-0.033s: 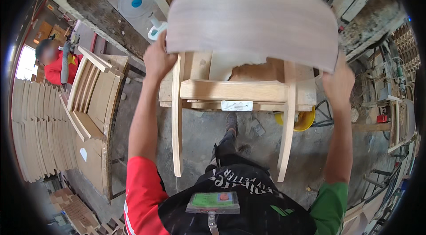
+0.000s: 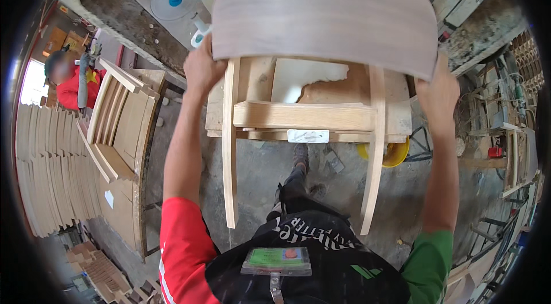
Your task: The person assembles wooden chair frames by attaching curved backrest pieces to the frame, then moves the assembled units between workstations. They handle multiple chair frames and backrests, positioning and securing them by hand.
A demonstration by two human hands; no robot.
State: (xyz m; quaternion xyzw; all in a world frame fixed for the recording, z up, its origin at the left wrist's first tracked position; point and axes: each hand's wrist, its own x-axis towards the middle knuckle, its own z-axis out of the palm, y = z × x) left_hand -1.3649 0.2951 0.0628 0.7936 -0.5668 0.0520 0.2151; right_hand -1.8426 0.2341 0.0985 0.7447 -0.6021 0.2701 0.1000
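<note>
A wide, curved wooden panel (image 2: 324, 14) spans the top middle, slightly blurred. My left hand (image 2: 202, 68) is closed on its left end, and my right hand (image 2: 437, 94) grips its lower right corner. Under and in front of the panel lies a pale wooden chair frame (image 2: 304, 115), its two legs pointing toward me and a crossbar joining them. The panel hides the frame's far part. The frame rests on a wooden work table (image 2: 396, 125), where a torn white sheet (image 2: 293, 77) shows between the legs.
At left, a side table (image 2: 135, 172) carries another curved wooden frame (image 2: 115, 114). Beyond it stand stacked curved boards (image 2: 54, 172) and a person in a red shirt (image 2: 70, 90). A fan (image 2: 174, 0) is at the far left, and a yellow bucket (image 2: 395, 153) sits under the work table's right side.
The panel has shifted slightly up and away from me in both hands. More of the white sheet and tabletop shows beneath its near edge.
</note>
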